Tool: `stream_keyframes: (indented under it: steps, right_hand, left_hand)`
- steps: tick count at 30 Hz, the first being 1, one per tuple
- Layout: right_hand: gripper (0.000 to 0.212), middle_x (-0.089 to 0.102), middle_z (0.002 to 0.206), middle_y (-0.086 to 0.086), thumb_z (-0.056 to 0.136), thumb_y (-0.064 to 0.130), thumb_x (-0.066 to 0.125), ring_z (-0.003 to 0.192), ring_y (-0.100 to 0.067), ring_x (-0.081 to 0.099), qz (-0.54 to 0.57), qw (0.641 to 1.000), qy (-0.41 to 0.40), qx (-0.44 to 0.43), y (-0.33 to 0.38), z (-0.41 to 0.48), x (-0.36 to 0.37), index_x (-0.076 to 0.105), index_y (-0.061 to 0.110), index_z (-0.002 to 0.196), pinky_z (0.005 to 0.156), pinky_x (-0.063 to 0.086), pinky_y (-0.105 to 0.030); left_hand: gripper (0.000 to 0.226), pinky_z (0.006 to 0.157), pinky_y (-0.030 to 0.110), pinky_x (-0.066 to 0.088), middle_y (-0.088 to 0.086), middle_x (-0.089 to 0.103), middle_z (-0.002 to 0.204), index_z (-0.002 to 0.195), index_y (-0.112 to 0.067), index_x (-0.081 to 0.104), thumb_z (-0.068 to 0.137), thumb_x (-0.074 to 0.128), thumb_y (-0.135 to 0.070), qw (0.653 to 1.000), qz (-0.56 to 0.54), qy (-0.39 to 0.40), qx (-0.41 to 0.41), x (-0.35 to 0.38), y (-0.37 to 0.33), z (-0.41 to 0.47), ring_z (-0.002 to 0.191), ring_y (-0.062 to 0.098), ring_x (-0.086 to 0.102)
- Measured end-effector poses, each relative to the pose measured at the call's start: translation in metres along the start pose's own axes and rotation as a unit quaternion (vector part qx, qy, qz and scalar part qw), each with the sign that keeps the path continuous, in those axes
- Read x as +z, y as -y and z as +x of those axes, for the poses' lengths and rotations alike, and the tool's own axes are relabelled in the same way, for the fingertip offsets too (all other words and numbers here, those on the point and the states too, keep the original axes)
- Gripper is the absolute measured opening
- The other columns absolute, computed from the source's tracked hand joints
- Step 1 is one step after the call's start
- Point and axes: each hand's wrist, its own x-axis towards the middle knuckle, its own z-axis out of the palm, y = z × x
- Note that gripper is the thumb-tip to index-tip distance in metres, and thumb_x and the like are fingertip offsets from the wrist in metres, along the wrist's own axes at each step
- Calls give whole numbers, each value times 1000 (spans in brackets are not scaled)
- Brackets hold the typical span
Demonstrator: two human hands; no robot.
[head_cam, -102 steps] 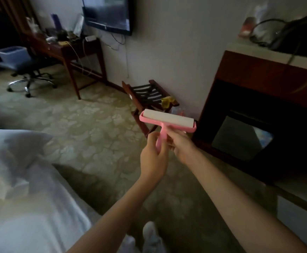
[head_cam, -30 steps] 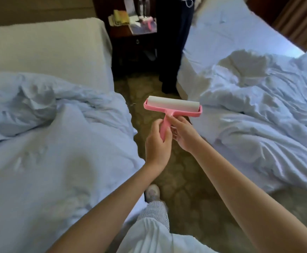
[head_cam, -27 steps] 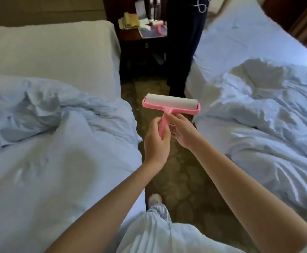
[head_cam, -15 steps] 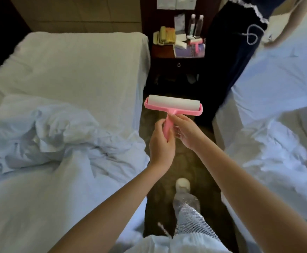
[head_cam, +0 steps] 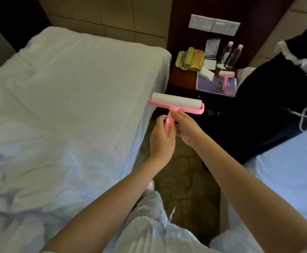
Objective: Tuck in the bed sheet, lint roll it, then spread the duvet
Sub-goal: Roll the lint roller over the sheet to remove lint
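Left hand (head_cam: 161,138) and right hand (head_cam: 185,127) grip lint roller (head_cam: 176,104) handle.

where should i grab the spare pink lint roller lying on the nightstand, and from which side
Grip its slim handle, coming down from above on the aisle side. The spare lint roller lies flat on the nightstand, handle pointing toward the aisle and the wide white roll at the far end near the two bottles, so the handle is the nearer, narrower part.

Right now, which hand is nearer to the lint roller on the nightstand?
Right. The right hand grips the held lint roller on the side facing the nightstand roller; the left hand grips it lower, toward the bed.
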Motion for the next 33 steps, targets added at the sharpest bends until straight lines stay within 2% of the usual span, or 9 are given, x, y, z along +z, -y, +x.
stream_keyframes:
  steps: [3,8,13,15,18,23,25,28,33]
  right_hand:
    - [22,64,93,-2,96,29,51,84,-14,63,5,1000,-1,0,37,72,-3,57,15,111,67,49,-24]
    - [9,62,100,0,97,26,50,94,-15,58,3,1000,-18,19,96,199,-5,56,20,100,95,43,-36]
    - [8,63,97,3,97,24,49,94,-13,57,-3,998,-41,52,138,308,-18,56,21,95,96,39,-36]
    - [9,62,94,5,98,22,48,92,-11,55,-2,997,-42,63,145,353,-27,56,22,93,97,37,-37]
    - [9,61,95,4,98,20,46,94,-12,55,-3,996,-44,79,145,423,-44,55,19,96,100,36,-38]
    - [12,61,110,-7,99,17,45,109,-23,56,-41,993,-32,110,127,537,-81,54,15,107,98,40,-38]
    - [13,61,105,-6,99,16,45,111,-24,55,-38,992,-30,119,117,581,-98,54,15,107,96,41,-38]
    - [14,60,93,-3,99,14,44,103,-23,58,-25,990,-35,133,102,636,-123,54,12,108,98,43,-39]
    - [11,59,103,-3,99,17,44,109,-22,55,-65,981,-16,180,73,709,-156,54,20,96,100,40,-39]
  left_hand:
    - [29,66,5,47,-14,56,98,122,-19,51,97,46,-33,1000,8,4,11,24,3,77,77,0,58]
    - [30,71,12,50,-10,58,100,124,-19,49,97,47,-33,999,28,33,4,60,9,210,80,5,59]
    - [33,82,19,52,-2,60,115,128,-18,46,98,43,-33,993,67,100,0,102,21,325,96,10,61]
    - [33,81,17,51,-2,59,116,129,-18,45,98,42,-32,990,79,116,-13,124,32,366,97,10,59]
    - [31,73,12,45,-4,57,111,128,-16,44,99,43,-27,988,83,124,-41,160,56,417,93,6,56]
    - [29,82,30,52,-1,57,104,124,-14,42,96,48,-16,981,73,145,-106,231,115,491,93,16,60]
    - [28,80,31,52,-2,56,99,124,-13,41,96,48,-15,978,75,151,-119,262,138,519,90,17,61]
    - [29,79,26,48,-5,54,98,125,-13,41,96,47,-13,974,81,159,-140,304,171,552,87,12,57]
    - [29,84,31,50,-3,54,96,123,-14,41,95,48,-10,965,57,163,-195,359,224,587,90,15,56]
